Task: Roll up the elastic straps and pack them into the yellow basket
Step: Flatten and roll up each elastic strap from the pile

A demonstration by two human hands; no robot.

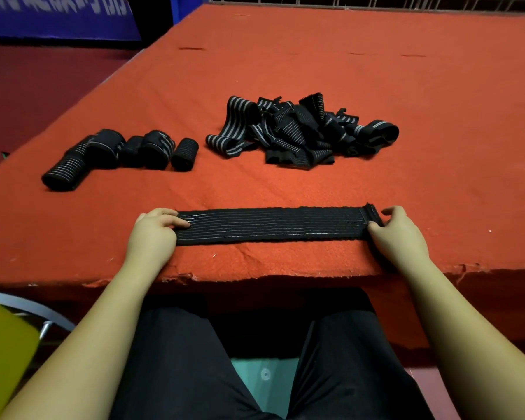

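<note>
Lying flat across the felt-covered red bench (315,71), a ribbed black elastic strap (270,226) is pinched at each end by the left hand (153,234) and right hand (399,234); both grips clamp its fabric.

Bare red table (315,183) beyond flat strap (270,225), loose pile (300,131) behind, rolls (119,153) far left

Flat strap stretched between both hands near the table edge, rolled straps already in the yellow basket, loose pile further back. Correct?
Not quite. The rolled straps are not in the basket; the head view shows them lying on the red table, far left. The rest stands: the flat strap is held at its ends by the left hand and right hand near the edge, with the loose pile further back.
</note>
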